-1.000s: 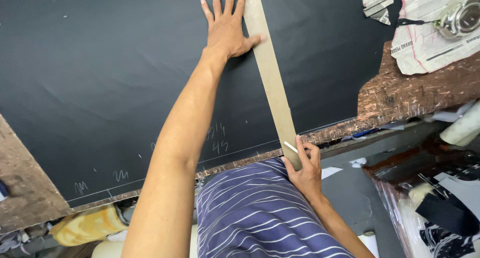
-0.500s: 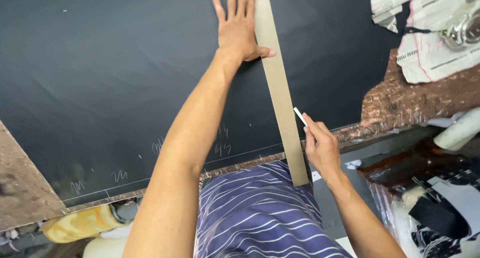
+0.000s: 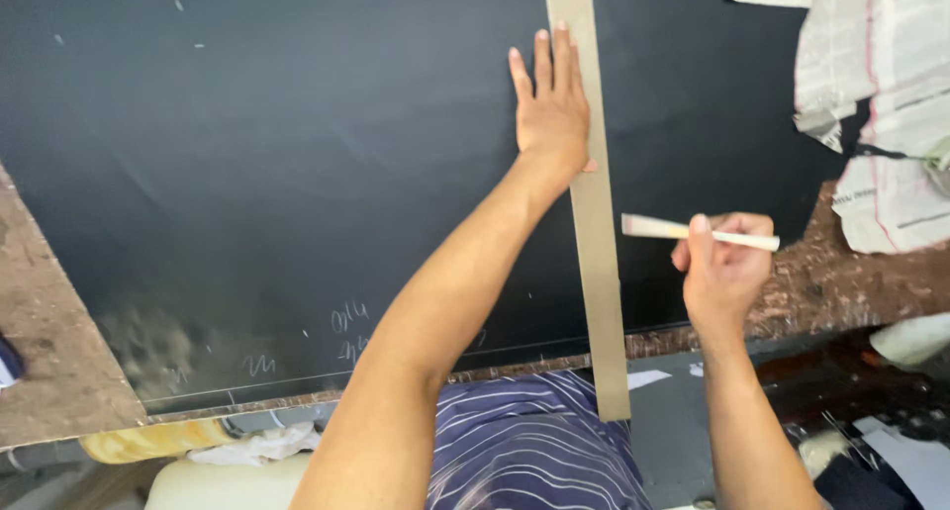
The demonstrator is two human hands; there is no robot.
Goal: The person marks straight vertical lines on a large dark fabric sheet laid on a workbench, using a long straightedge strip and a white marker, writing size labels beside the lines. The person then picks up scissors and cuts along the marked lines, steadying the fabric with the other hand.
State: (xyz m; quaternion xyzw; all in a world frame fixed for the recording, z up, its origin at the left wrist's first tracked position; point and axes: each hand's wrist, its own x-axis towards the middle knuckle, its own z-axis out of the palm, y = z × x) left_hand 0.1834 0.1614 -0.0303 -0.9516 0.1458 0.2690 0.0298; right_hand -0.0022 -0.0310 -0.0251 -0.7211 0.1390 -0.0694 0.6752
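Left hand point(image 3: 550, 109) laid flat, fingers spread, pressing dark fabric point(image 3: 277, 154) and touching the left edge of a long tan straightedge point(image 3: 592, 203) running 12 to 6 o'clock. Right hand point(image 3: 724, 268) at 3 o'clock of the straightedge, clenched around a flat white chalk stick point(image 3: 693, 233), tip pointing toward 9 o'clock, just short of the edge. Chalk scribbles point(image 3: 348, 334) near the hem. Crumpled newspaper point(image 3: 881, 124) at 2 o'clock. Striped shirt point(image 3: 524, 446) below.
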